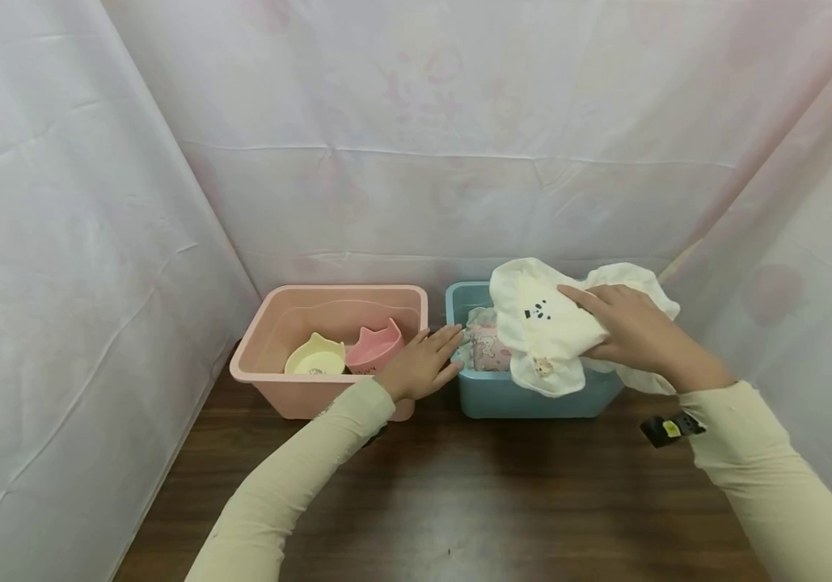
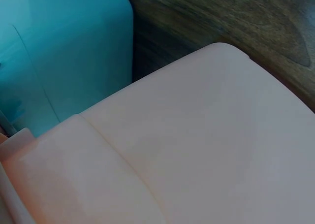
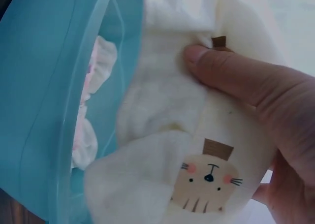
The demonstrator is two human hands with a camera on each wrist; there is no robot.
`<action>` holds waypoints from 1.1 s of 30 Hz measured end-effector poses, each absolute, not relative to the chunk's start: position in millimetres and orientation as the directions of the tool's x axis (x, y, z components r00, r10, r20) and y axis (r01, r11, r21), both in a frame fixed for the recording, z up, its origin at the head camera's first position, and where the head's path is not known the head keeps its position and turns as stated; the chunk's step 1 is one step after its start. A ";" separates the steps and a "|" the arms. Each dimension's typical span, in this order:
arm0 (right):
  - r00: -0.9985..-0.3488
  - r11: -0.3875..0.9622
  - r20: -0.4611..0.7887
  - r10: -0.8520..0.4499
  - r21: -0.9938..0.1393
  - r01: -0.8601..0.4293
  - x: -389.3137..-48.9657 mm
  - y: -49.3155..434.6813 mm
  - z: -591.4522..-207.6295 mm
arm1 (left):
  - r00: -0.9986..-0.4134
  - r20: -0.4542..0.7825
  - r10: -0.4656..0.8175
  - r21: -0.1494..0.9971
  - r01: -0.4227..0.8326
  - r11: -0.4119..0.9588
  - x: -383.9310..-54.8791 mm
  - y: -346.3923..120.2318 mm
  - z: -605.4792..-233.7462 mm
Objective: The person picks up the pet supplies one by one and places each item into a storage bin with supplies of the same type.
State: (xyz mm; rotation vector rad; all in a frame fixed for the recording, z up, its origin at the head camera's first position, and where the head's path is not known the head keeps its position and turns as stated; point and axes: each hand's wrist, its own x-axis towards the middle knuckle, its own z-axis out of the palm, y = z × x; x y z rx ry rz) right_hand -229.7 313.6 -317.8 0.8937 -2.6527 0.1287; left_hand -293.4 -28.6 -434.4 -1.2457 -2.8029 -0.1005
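My right hand (image 1: 630, 327) grips a cream ruffle-edged cloth (image 1: 550, 327) printed with small animal faces, above the blue bin (image 1: 532, 400). In the right wrist view the thumb of the right hand (image 3: 275, 101) presses on the cloth (image 3: 162, 96), near a printed bear-like face. Inside the blue bin lies a pink patterned item (image 1: 490, 349) with frilly white edging, partly hidden by the cloth. My left hand (image 1: 423, 364) has its fingers extended, over the near right corner of the pink bin (image 1: 328, 392), fingertips close to the blue bin's left rim.
The pink bin holds a yellow cat-eared bowl (image 1: 317, 356) and a pink cat-eared bowl (image 1: 375, 347). Both bins stand side by side on a dark wooden table (image 1: 459, 501), a narrow gap between them. Pale fabric (image 1: 401, 162) hangs behind and at both sides.
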 end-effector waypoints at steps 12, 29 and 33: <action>-0.827 0.860 0.276 -0.490 -0.001 -0.510 -269.1 304.0 -347.9 | -0.667 0.088 0.740 0.028 0.744 0.668 -292.3 -29.5 -434.4; -0.890 0.896 0.122 -0.439 -0.008 -0.443 -298.4 281.0 -409.8 | -0.667 0.089 0.740 0.069 0.745 0.663 -287.4 -29.3 -430.1; -0.909 0.911 0.094 -0.405 -0.042 -0.411 -298.2 276.1 -414.7 | -0.661 0.103 0.744 0.068 0.751 0.657 -288.4 -29.1 -432.3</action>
